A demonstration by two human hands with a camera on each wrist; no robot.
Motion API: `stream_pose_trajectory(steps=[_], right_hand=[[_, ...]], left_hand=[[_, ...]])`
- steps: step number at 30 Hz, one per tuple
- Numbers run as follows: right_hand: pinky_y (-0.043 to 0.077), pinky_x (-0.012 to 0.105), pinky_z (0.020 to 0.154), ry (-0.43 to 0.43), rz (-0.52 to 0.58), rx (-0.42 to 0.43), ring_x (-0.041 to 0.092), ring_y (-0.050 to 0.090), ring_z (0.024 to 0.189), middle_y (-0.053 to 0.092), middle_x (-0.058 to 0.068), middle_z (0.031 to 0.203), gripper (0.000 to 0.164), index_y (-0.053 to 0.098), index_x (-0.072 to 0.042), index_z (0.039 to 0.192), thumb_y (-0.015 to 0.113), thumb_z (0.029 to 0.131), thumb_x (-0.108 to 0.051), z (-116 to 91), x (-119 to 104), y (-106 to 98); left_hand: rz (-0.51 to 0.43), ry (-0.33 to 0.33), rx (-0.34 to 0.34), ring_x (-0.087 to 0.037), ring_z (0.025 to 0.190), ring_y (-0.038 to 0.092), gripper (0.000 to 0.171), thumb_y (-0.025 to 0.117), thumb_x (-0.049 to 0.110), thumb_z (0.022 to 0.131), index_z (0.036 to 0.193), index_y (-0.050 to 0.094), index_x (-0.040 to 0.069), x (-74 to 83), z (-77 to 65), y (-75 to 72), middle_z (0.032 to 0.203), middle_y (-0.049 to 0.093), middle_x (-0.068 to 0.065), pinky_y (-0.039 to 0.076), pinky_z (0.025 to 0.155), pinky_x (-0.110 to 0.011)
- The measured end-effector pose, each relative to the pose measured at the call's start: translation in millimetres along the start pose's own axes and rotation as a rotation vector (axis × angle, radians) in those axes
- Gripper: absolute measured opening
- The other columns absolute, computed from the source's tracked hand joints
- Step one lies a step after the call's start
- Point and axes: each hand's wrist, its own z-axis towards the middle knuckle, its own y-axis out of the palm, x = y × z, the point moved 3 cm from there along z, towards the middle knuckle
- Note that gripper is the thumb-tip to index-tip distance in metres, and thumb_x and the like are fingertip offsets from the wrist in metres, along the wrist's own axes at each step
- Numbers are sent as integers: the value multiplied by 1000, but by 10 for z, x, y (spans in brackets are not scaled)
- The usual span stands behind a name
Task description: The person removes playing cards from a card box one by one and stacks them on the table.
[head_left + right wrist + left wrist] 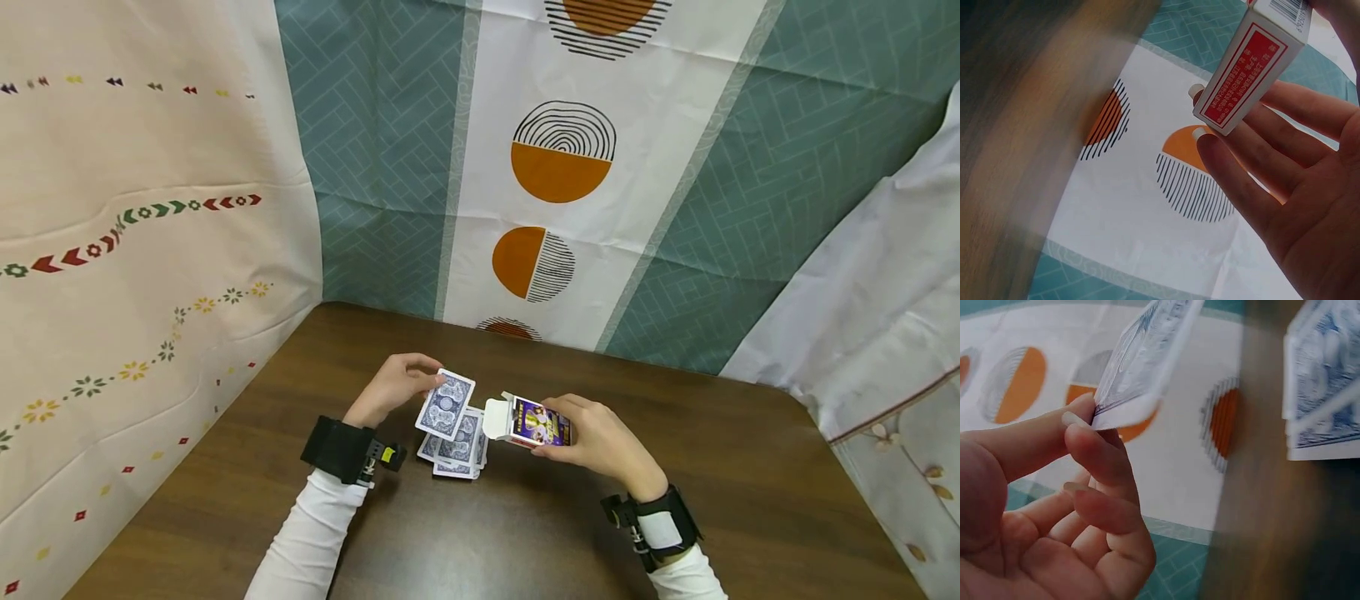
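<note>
Between thumb and fingertips, my left hand pinches a blue-backed playing card by its edge; the left wrist view shows this card tilted in the pinch. Just below it, a loose pile of playing cards lies fanned on the table, backs up. My right hand holds a card box from its right side, with the white flap standing open toward the pile. In the right wrist view the box shows a red printed side and a barcode. What is inside the box is hidden.
Both hands work above a dark brown wooden table. A teal and white patterned cloth hangs behind it. A cream cloth hangs at the left, and a white cloth at the right.
</note>
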Motion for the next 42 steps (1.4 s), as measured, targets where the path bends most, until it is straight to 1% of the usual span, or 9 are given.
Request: stream_pose_trajectory(steps=[6, 8, 11, 15, 18, 25, 32, 39, 42], right_hand=[[49, 20, 68, -1, 2, -5, 7, 56, 80, 68, 2, 106, 63, 66, -7, 117, 81, 72, -49, -11, 9, 35], [48, 20, 67, 2, 5, -15, 7, 56, 80, 67, 2, 106, 63, 66, -7, 117, 80, 73, -50, -13, 10, 41], [48, 19, 67, 4, 7, -22, 7, 56, 80, 67, 2, 105, 63, 66, -7, 117, 80, 73, -50, -11, 10, 42], [48, 20, 68, 5, -1, -18, 8, 56, 81, 68, 2, 105, 62, 66, -7, 117, 81, 72, -48, 0, 0, 37], [49, 21, 68, 8, -5, -23, 8, 57, 81, 68, 2, 106, 63, 66, -7, 117, 82, 71, -47, 5, -3, 38], [49, 20, 67, 1, -10, -35, 8, 56, 80, 68, 3, 107, 64, 65, -7, 118, 80, 72, -50, 8, -2, 61], [49, 19, 67, -18, -8, -41, 8, 57, 81, 68, 4, 107, 64, 65, -6, 118, 78, 74, -52, 10, -7, 88], [48, 19, 67, -20, -19, -37, 7, 57, 80, 68, 3, 106, 65, 66, -6, 117, 78, 74, -52, 7, -14, 99], [48, 19, 66, -16, -15, -46, 7, 56, 80, 68, 3, 106, 65, 65, -6, 117, 78, 74, -53, 9, -15, 111]], left_hand=[[143, -97, -57, -14, 57, 56, 20, 71, 12, 87, 101, 69, -2, -175, 64, 251, 67, 60, -2, 45, 58, -26], [202, -106, -72, -12, 54, 56, 17, 72, 11, 85, 96, 69, -1, -199, 60, 313, 65, 60, -2, 45, 56, -25], [284, -92, -42, -11, 50, 56, 12, 75, 10, 83, 89, 70, 1, -205, 52, 358, 62, 60, -3, 42, 52, -22], [381, -57, 27, -12, 48, 58, 10, 77, 8, 80, 85, 70, 3, -214, 55, 360, 61, 61, -4, 41, 49, -20], [421, -46, 52, -14, 48, 60, 11, 78, 7, 79, 84, 69, 2, -221, 58, 354, 62, 63, -5, 42, 47, -20], [481, -57, 105, -18, 49, 62, 14, 79, 8, 77, 81, 68, 3, -190, 30, 326, 59, 64, -7, 42, 48, -23], [519, -86, 142, -15, 50, 61, 15, 80, 10, 77, 82, 68, 3, -207, 33, 314, 66, 65, -6, 42, 47, -23], [598, -92, 180, -22, 67, 58, 19, 82, 15, 75, 82, 68, 4, -215, 41, 305, 82, 67, -10, 42, 56, -32], [619, -81, 193, -24, 71, 57, 21, 83, 15, 73, 78, 66, 5, -218, 43, 301, 82, 66, -10, 44, 60, -35]])
